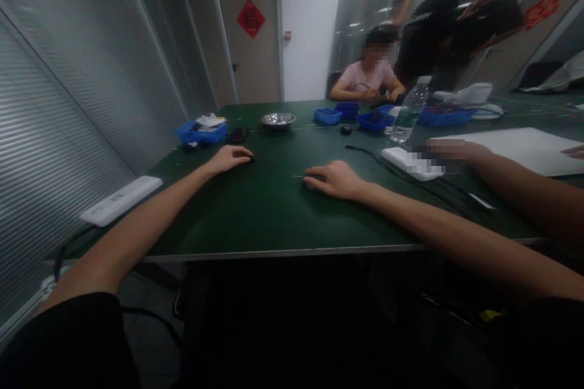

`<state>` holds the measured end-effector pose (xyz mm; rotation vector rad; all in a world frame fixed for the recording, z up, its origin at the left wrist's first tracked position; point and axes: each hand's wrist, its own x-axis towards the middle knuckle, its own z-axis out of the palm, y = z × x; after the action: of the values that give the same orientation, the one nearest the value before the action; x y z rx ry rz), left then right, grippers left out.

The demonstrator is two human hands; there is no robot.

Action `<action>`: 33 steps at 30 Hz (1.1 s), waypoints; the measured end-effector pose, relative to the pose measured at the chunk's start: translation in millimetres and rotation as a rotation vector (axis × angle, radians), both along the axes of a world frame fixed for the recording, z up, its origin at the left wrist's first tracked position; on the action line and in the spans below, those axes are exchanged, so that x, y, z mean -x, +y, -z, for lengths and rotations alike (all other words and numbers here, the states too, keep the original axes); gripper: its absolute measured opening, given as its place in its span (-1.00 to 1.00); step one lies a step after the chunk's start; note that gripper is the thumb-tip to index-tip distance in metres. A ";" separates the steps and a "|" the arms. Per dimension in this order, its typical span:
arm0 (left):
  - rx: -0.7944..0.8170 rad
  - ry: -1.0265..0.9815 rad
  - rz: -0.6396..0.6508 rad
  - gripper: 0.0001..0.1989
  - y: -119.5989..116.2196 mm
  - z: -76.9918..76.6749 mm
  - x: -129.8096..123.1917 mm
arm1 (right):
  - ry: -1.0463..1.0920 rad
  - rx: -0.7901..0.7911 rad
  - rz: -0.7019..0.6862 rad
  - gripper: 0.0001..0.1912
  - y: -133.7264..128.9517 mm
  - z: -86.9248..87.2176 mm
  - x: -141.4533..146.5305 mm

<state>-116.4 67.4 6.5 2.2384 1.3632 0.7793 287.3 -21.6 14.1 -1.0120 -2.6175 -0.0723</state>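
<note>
Above the left part of the green table, my left hand pinches a small dark piece at its fingertips; its kind is too small to make out. Opposite it, my right hand rests low over the tabletop with curled fingers. They close on a slim tool whose thin metal tip points left towards my other hand; the rest of it is hidden in the grip. The two hands are apart. Just behind my left hand lies a flat black object.
A steel bowl and a blue tray stand farther back. White power strips lie at both sides, with a cable near my right forearm. A water bottle stands at right. Another person's arm reaches in there; more people are behind.
</note>
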 end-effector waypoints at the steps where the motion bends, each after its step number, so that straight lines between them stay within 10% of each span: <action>1: -0.034 0.015 -0.095 -0.65 4.9 0.8 15.8 | -0.004 0.005 -0.002 -0.44 -0.1 0.0 0.3; 9: -0.212 0.173 -0.539 -0.77 18.8 7.2 104.3 | -0.029 -0.009 -0.004 -0.44 -2.2 0.9 3.0; 18: -0.194 0.159 -0.597 -0.78 20.5 5.9 107.7 | -0.061 0.004 -0.004 -0.44 -3.3 -1.4 3.5; 27: -0.191 0.245 -0.462 -0.78 24.6 4.4 107.0 | -0.064 0.001 -0.008 -0.45 -4.8 -1.7 3.1; 33: -0.136 0.076 -0.189 -0.75 6.4 0.1 39.1 | -0.074 0.001 -0.003 -0.44 -4.7 -1.9 3.3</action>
<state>-155.5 73.8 6.4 2.2858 1.6216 0.8821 284.0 -26.3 16.1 -1.0241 -2.6855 -0.1099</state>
